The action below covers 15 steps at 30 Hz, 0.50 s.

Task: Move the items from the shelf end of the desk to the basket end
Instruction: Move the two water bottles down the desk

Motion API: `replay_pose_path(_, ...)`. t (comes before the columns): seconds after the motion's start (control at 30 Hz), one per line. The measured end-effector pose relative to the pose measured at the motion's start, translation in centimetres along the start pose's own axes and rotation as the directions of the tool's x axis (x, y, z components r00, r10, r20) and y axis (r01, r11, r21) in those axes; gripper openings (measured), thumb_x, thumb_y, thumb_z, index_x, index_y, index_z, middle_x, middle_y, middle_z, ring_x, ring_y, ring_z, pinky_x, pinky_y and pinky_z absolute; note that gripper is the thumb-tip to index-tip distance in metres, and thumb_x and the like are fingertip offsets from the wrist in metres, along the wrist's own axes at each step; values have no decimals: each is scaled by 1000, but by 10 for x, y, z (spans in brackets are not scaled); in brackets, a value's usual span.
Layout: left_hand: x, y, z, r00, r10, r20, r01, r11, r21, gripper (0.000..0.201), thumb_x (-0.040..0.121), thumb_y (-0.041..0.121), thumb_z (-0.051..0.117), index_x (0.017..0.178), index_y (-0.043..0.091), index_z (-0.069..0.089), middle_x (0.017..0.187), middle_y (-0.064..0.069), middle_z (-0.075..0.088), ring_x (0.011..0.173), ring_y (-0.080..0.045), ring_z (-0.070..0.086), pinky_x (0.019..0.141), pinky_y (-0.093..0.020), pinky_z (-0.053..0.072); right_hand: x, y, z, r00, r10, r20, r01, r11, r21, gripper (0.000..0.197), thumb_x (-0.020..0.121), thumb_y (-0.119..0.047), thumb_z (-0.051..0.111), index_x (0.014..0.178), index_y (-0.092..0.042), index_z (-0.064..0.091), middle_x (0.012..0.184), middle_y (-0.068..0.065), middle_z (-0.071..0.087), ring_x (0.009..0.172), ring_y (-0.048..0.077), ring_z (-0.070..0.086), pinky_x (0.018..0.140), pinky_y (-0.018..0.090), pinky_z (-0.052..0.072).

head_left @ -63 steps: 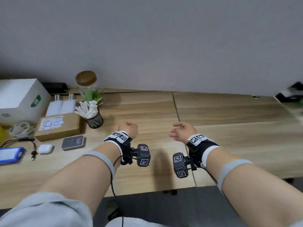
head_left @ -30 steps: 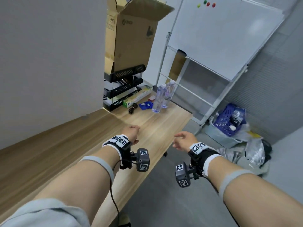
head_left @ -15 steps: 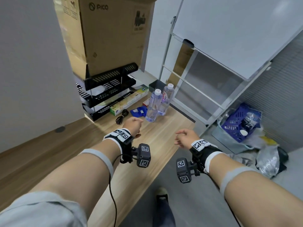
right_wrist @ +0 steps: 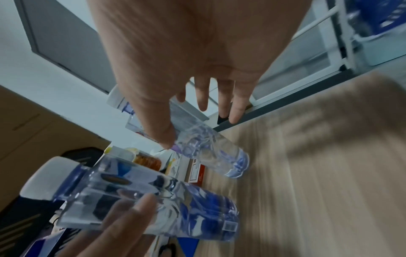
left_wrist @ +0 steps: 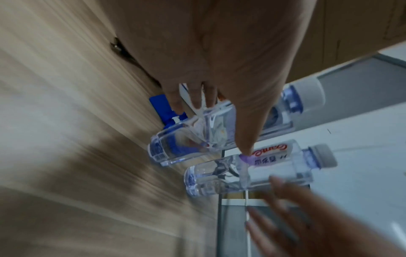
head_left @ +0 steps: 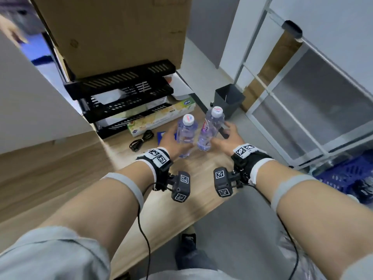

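Note:
Two clear water bottles with white caps stand upright at the shelf end of the wooden desk (head_left: 181, 178). My left hand (head_left: 174, 143) holds the left bottle (head_left: 186, 131) low down, fingers behind it and thumb across its front; the left wrist view shows that bottle (left_wrist: 189, 139) between thumb and fingers. My right hand (head_left: 226, 137) is beside the right bottle (head_left: 211, 126), fingers spread past the desk edge. In the right wrist view only its thumb touches this bottle (right_wrist: 211, 149). A black cable (head_left: 141, 139), a blue card (head_left: 161, 136) and a long green-yellow box (head_left: 161, 118) lie close by.
A black three-tier shelf (head_left: 125, 93) carries a big cardboard box (head_left: 121, 33). The desk ends just right of the bottles; a dark bin (head_left: 228, 100) and a whiteboard frame (head_left: 272, 93) stand on the floor beyond. A blue basket (head_left: 347, 178) sits at the far right. Another person's hand (head_left: 10, 31) shows top left.
I have turned from the left end of the desk to the shelf end and moved closer. Both hands, loosely curled before, have reached forward to the two bottles.

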<state>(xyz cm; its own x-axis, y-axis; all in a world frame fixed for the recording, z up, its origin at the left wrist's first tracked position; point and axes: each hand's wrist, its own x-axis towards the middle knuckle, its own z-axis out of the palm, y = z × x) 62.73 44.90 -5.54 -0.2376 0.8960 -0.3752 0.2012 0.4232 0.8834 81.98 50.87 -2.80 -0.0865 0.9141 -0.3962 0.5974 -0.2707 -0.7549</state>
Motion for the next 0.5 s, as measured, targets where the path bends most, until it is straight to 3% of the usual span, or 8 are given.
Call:
replay_pose_path(0.1, 3, 1, 5, 996, 38, -84, -32, 997, 66, 75, 70, 27, 85, 135, 22, 47, 126, 0, 64, 105, -17, 63, 91, -28, 48, 27, -6, 1, 996, -45, 81, 46, 999, -13, 83, 75, -23, 80, 143, -21, 32, 138, 3, 52, 126, 21, 51, 101, 28, 36)
replay_pose_path(0.17, 3, -4, 3, 992, 26, -123, -18, 997, 70, 70, 66, 29, 86, 126, 23, 50, 123, 2, 65, 108, -18, 63, 97, -34, 49, 38, -10, 8, 995, -38, 91, 39, 999, -12, 77, 75, -24, 81, 136, -18, 36, 127, 3, 55, 120, 24, 55, 99, 32, 40)
replay_pose_path(0.27, -3, -7, -6, 988, 41, -152, -25, 994, 109, 70, 60, 33, 87, 119, 28, 51, 115, 8, 67, 103, -13, 66, 95, -38, 53, 38, -14, 22, 994, -68, 89, 71, 997, -34, 74, 69, -32, 84, 127, -23, 38, 113, -2, 57, 106, 21, 59, 96, 34, 44)
replay_pose_path(0.33, -6, -10, -9, 987, 52, -154, -31, 990, 136, 76, 60, 34, 87, 127, 31, 50, 112, 8, 67, 98, -10, 66, 89, -33, 56, 33, -15, 32, 991, -94, 95, 102, 992, -81, 69, 67, -38, 82, 122, -30, 42, 108, -7, 60, 97, 16, 60, 89, 29, 43)
replay_pose_path(0.4, -11, -12, -12, 987, 60, -147, -34, 985, 171, 84, 56, 45, 84, 132, 35, 50, 112, 4, 66, 95, -11, 66, 87, -35, 57, 27, -15, 42, 991, -67, 120, 80, 991, -104, 66, 67, -37, 80, 125, -29, 48, 109, -9, 61, 97, 14, 59, 90, 25, 42)
replay_pose_path(0.43, -12, -15, -12, 987, 67, -146, -38, 980, 196, 88, 53, 50, 83, 133, 36, 50, 113, 1, 64, 97, -14, 65, 92, -37, 55, 23, -13, 48, 990, -56, 129, 69, 992, -104, 66, 66, -36, 80, 126, -28, 51, 111, -9, 62, 99, 14, 59, 92, 26, 42)
replay_pose_path(0.5, -22, -20, -16, 983, 71, -168, -32, 975, 221, 91, 57, 42, 85, 139, 29, 47, 119, -3, 58, 105, -19, 59, 102, -36, 47, 11, -12, 58, 988, -50, 147, 67, 991, -112, 66, 66, -31, 82, 126, -24, 55, 111, -6, 63, 101, 16, 61, 93, 27, 44)
